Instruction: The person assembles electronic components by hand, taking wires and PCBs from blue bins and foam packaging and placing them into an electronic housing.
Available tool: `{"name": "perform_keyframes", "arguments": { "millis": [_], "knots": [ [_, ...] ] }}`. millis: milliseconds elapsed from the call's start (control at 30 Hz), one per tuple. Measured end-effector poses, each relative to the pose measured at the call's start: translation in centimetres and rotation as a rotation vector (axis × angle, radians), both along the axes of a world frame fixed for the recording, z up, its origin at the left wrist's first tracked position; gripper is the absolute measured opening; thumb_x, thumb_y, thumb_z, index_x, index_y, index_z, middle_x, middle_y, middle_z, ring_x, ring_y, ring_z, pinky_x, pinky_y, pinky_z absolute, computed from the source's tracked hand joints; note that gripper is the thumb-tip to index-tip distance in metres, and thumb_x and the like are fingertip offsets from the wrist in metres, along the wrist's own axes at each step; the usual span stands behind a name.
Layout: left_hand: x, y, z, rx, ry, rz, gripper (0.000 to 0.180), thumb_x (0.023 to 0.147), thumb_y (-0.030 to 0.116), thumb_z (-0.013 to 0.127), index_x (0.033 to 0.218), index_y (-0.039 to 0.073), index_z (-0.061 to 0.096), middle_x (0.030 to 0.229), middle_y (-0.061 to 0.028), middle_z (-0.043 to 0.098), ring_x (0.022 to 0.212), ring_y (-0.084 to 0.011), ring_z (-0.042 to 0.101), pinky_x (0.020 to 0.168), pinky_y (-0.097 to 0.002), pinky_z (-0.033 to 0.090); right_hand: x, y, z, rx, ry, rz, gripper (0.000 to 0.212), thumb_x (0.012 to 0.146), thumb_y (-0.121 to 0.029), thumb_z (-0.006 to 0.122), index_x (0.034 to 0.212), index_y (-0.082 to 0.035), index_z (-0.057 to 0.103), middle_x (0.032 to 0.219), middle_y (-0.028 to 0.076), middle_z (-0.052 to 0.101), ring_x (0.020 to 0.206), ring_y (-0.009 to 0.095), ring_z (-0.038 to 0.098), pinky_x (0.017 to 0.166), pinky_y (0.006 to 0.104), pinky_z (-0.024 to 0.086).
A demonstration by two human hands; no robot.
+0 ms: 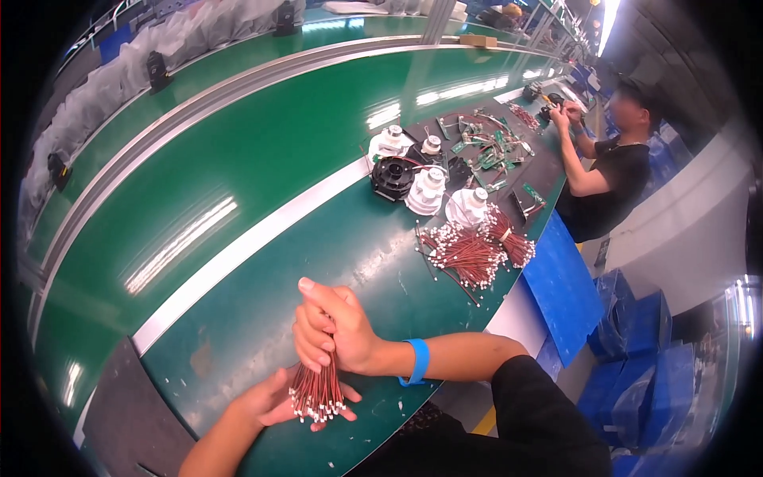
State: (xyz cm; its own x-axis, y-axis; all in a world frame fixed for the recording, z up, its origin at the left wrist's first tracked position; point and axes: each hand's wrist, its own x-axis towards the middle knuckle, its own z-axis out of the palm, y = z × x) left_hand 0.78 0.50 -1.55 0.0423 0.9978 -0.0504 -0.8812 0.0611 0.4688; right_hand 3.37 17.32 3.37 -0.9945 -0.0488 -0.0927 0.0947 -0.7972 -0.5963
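Note:
My right hand (330, 326) grips the top of a bundle of short red wires with white plug ends (316, 395), holding it upright over the green bench (238, 318). Beneath the bundle my left hand (270, 401) lies flat, palm up, and the white plugs rest against it. A blue wristband (417, 362) circles my right wrist. Farther right on the bench lies a loose heap of the same red wires (469, 250).
White round housings (429, 191) and a black round part (393, 176) stand beyond the heap, with small green circuit boards (489, 151) behind them. A seated co-worker (612, 159) works at the bench's far end. A green conveyor belt (238, 159) runs alongside. Blue crates (644, 350) stand at the right.

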Motion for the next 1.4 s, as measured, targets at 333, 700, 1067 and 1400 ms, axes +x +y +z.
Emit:
{"name": "perform_keyframes", "arguments": {
  "millis": [333,700,1067,1400],
  "knots": [
    [-0.3,-0.6,-0.4,0.057,0.109,-0.139,0.117,0.062,0.075,0.062,0.135,-0.008,0.025,0.127,-0.0265,0.045,0.113,-0.0356,0.053,0.074,-0.0357,0.05,0.2,-0.3,0.2,-0.024,-0.032,0.137,0.053,0.098,-0.032,0.039,0.05,-0.012,0.025,0.041,0.003,0.029,0.031,0.014,0.034,0.03,0.0284,0.034],
    [0.0,-1.4,-0.4,-0.092,0.172,-0.192,0.09,0.074,0.053,0.068,0.13,-0.01,0.035,0.117,-0.0207,0.052,0.107,-0.0292,0.055,0.082,-0.0383,0.048,1.0,-1.0,-0.4,0.007,0.024,0.228,0.054,0.098,-0.03,0.04,0.05,-0.01,0.028,0.041,0.003,0.033,0.032,0.012,0.036,0.033,0.0271,0.035],
    [0.3,-0.7,0.8,-0.253,0.132,-0.092,0.024,0.081,0.018,0.065,0.076,0.007,0.044,0.061,-0.0046,0.045,0.052,-0.0111,0.039,0.047,-0.0252,0.029,0.5,-1.4,-0.6,0.363,0.056,0.021,0.049,0.097,-0.034,0.045,0.059,-0.003,0.044,0.052,0.002,0.047,0.045,0.009,0.048,0.044,0.0236,0.041],
    [1.0,-0.6,2.1,-0.438,0.033,0.076,0.024,0.091,0.011,0.052,0.071,0.011,0.039,0.049,0.0037,0.033,0.04,-0.0062,0.026,0.039,-0.0226,0.018,0.2,-1.8,-0.9,0.537,0.337,-0.155,0.031,0.096,-0.018,0.046,0.078,0.004,0.059,0.099,0.013,0.06,0.074,0.012,0.059,0.057,0.0244,0.048]
  ]
}}
